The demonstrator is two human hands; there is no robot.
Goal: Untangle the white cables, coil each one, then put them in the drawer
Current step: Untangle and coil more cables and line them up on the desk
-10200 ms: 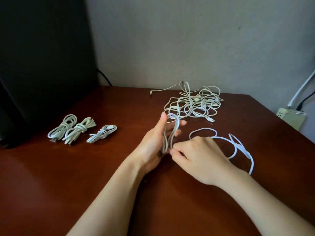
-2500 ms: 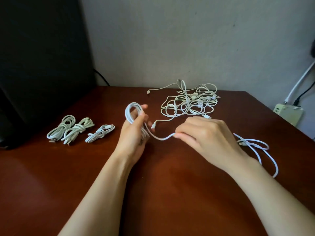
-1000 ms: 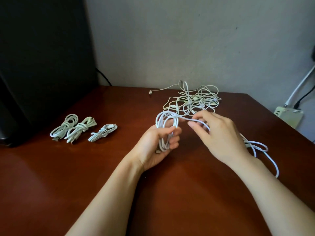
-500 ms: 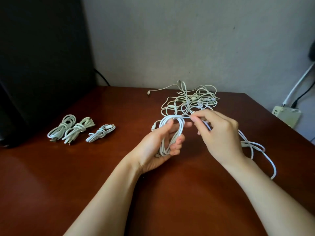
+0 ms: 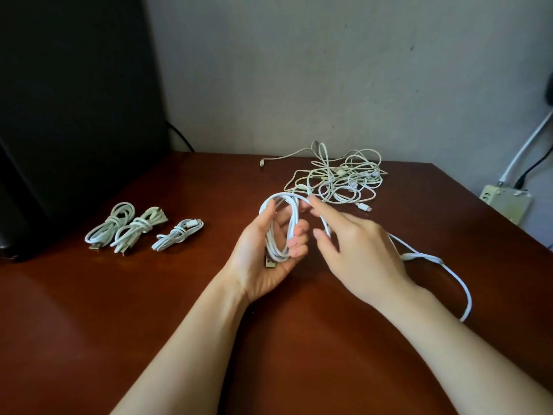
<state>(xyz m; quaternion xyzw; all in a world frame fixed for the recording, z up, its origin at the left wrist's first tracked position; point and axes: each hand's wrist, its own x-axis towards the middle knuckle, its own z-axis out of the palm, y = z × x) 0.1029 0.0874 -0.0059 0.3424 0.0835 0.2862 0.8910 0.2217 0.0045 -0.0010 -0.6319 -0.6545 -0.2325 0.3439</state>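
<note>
The white cable sits at the centre of the frame, wound into several long loops in the left hand. That hand is palm-up above the table, thumb up along the outer side of the loops and fingers curled round them from the right. The cable's USB plug pokes out at the heel of the palm.

From the top of the loops, 1 strand runs right and down across the right hand. Its fingers are spread and nearly straight, with the index tip at the top of the loops. The strand lies between the fingers, and none is curled round it.

The loose tail comes out beyond that wrist and trails over the wood at right of centre.

A tangled heap of cables lies just above the hands. At left of centre, 3 tied bundles lie side by side. A power strip sits at the right edge, and a dark cabinet fills the upper left.
</note>
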